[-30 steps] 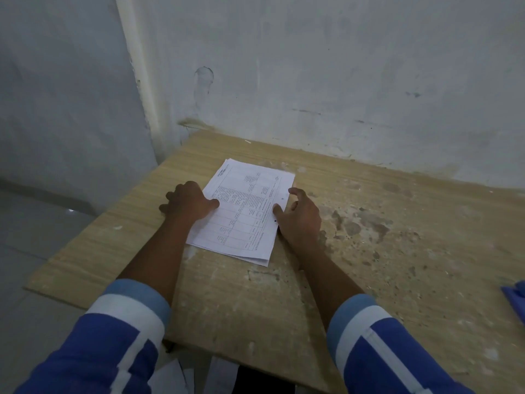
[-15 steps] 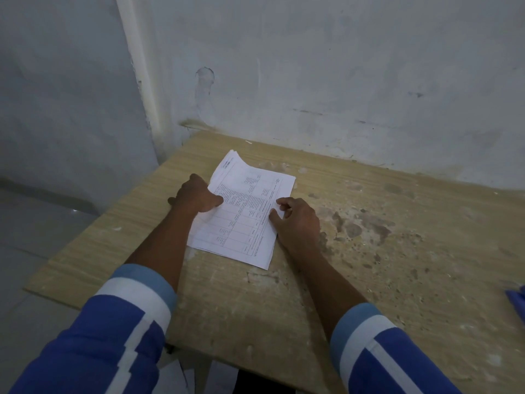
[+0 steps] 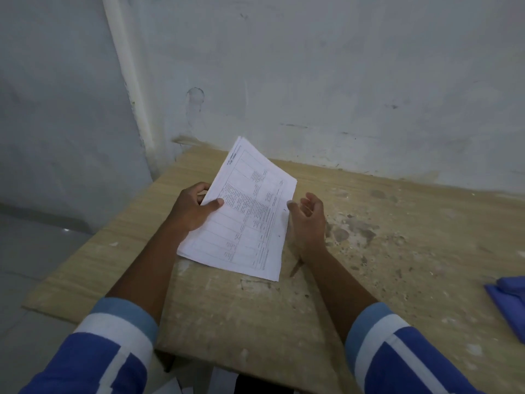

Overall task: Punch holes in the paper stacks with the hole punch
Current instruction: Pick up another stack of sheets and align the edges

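One paper stack point(image 3: 244, 211) in left hand point(image 3: 193, 207); print unreadable.

No text can be read. The top sheet of the paper stack point(image 3: 244, 211) carries a printed table with ruled columns and rows, a short heading at its far left corner and small entries in the cells, but every line is too small and blurred to make out any word or number.
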The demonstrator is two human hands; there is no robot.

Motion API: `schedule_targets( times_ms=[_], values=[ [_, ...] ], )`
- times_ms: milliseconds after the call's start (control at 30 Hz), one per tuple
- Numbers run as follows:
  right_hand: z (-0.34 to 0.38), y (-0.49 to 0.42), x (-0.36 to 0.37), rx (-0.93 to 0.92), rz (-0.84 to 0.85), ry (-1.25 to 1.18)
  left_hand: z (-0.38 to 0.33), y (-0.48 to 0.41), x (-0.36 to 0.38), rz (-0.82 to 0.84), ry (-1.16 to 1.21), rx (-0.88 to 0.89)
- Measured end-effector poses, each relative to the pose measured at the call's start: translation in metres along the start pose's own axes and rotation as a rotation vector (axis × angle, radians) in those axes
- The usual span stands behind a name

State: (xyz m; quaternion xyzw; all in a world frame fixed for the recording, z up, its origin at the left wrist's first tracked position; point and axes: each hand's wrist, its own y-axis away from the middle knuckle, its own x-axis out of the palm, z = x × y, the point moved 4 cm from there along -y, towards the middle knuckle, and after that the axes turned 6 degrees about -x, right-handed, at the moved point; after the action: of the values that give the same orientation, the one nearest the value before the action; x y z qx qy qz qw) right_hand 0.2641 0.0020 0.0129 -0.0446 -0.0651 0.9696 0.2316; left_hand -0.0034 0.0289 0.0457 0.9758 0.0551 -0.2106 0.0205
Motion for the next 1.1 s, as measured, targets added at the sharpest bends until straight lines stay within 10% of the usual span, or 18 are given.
schedule_targets(
  times_ms=[167,567,1100],
  values=[
    [0.015,-0.012,-0.033,0.24,0.175,-0.142,-0.023,0.021,0.024,0.066,0.202,0.045],
    [0.124,-0.015,-0.124,-0.587,-0.114,0.09,-0.115,0.048,0.106,0.059,0.309,0.223],
    [0.041,-0.005,-0.13,-0.359,-0.039,0.203,-0.07,0.064,0.133,0.095,0.056,0.213]
  ],
)
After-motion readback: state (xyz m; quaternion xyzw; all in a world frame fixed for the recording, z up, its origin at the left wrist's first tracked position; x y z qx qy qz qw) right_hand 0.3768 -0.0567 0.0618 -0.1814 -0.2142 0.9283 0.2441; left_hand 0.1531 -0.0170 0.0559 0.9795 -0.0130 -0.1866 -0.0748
